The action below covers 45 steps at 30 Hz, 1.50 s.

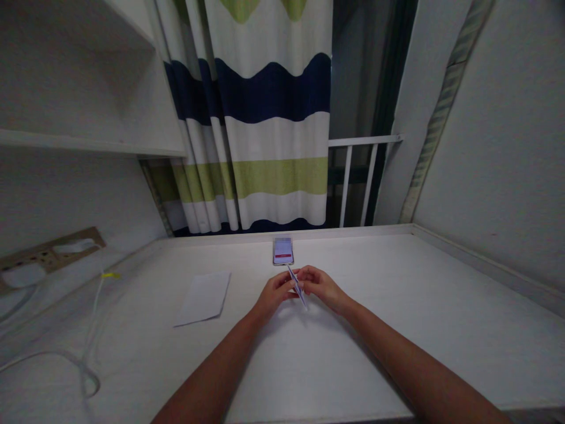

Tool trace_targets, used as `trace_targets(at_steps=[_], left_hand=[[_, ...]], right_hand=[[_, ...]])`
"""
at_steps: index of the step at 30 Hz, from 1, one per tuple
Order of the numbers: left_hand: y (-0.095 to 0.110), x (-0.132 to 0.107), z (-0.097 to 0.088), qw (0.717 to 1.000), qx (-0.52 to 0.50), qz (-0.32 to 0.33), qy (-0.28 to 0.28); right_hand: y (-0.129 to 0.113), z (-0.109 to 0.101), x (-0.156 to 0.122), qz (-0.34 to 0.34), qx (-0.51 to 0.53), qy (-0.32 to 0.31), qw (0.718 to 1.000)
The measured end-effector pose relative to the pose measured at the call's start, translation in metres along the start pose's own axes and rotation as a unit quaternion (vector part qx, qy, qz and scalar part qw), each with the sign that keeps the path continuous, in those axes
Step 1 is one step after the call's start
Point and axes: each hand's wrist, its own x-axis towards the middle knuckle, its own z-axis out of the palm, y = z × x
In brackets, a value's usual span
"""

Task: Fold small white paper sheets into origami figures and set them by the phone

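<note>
Both hands, the left hand [276, 292] and the right hand [320, 285], are pinching a small folded paper [298, 287] edge-up above the table [397, 306], just at 6 o'clock of the phone [283, 251]. Thin paper held so lightly is probably risking a crooked crease or slipping.

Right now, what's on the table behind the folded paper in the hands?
Behind the folded paper, pinched between the left hand and right hand, a phone lies flat, screen lit. The table directly beneath the hands is covered from view.
</note>
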Motion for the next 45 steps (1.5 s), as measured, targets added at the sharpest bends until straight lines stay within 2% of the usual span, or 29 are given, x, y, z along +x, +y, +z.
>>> trace_targets(at_steps=[8, 14, 24, 30, 39, 45], left_hand=[[-0.001, 0.0, 0.001, 0.999, -0.023, -0.002, -0.024], [-0.002, -0.001, 0.0, 0.999, -0.038, 0.005, -0.013], [-0.009, 0.0, -0.002, 1.0, -0.005, 0.009, -0.014], [-0.012, 0.004, -0.004, 1.0, 0.009, 0.002, 0.01], [-0.011, 0.004, -0.003, 1.0, 0.003, -0.002, 0.018], [-0.013, 0.003, -0.005, 1.0, -0.005, 0.014, -0.01]], right_hand=[[0.002, -0.001, 0.0, 0.03, 0.062, -0.008, 0.998], [0.005, 0.0, 0.0, 0.042, 0.107, -0.017, 0.993], [0.006, -0.003, 0.0, 0.049, 0.045, -0.012, 0.998], [0.011, -0.006, 0.002, 0.058, 0.02, -0.005, 0.998], [0.003, 0.0, -0.001, 0.087, 0.103, -0.001, 0.991], [0.0, 0.003, -0.002, 0.083, 0.122, 0.0, 0.989]])
